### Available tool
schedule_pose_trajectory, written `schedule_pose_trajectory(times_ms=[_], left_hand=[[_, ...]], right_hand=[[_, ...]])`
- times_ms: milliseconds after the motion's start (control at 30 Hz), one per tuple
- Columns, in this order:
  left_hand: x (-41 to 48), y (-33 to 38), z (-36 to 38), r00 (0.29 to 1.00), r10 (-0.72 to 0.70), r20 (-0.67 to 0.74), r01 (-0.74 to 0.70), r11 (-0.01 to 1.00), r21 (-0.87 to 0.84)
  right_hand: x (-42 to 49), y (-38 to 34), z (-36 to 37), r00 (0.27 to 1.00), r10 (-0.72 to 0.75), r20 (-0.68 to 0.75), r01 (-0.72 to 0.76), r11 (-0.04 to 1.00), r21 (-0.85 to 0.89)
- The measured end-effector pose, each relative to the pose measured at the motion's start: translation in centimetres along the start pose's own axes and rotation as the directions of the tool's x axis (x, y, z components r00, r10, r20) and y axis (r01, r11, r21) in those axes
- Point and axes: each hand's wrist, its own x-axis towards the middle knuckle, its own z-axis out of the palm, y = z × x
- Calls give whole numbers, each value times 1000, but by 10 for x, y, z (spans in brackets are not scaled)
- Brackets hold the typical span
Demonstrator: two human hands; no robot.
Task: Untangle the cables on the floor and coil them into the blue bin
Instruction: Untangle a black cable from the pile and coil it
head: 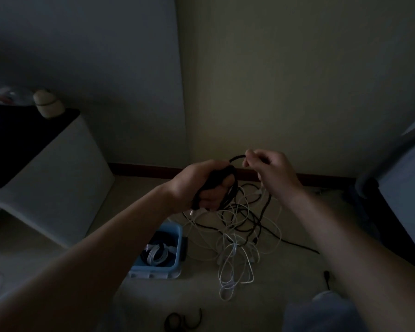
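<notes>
A coiled white cable (156,255) sits in the blue plastic bin (153,270), the left hand (199,185) grips a half-wound thin black cable (236,157) that the right hand (270,168) pinches, and a white-and-black tangle (240,236) remains beside the bin.

Both forearms bare, stretched forward, hands close together at mid-height. Left hand (201,185): fingers curled round a coiled black cable (231,188). Right hand (271,171): slightly higher, back toward camera, thumb and fingertips pinching the same cable's free run.
</notes>
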Motion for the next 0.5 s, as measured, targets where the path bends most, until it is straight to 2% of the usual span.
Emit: schedule_pose_trajectory(times_ms=[67,133,333,500], left_hand=[[-2,4,-2,998,42,47,-34,989,-144],[-4,7,-6,996,90,25,-80,959,-272],[-8,16,-17,948,196,-251,-305,788,-535],[-10,20,-21,881,167,-444,-429,677,-598]], right_hand=[[4,5,8,999,22,25,-21,1000,-13],[7,11,17,996,64,62,-64,998,-3],[6,20,38,937,216,274,-250,964,92],[-2,15,48,894,231,384,-271,961,54]])
